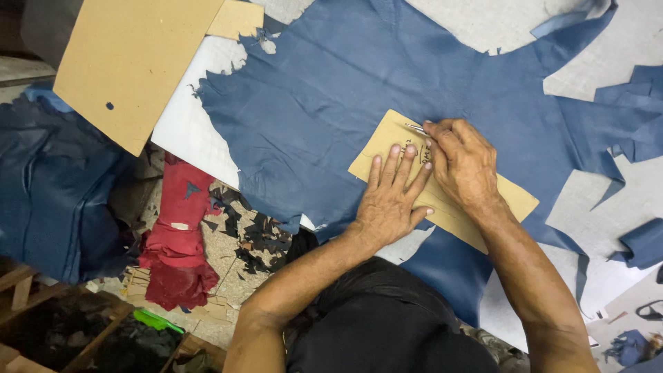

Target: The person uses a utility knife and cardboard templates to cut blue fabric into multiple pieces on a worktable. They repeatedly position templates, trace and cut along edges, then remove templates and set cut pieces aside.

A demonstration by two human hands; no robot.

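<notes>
Our left hand lies spread flat, pinning a stiff tan card template onto the blue leather hide; our right hand pinches a thin metal marking tool at its edge. The hide looks soft, limp, best held flat on the counter.

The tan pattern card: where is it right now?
In the head view the pattern card lies right of centre on the blue leather, pinned flat by the left hand, with the right hand at its upper edge.
</notes>
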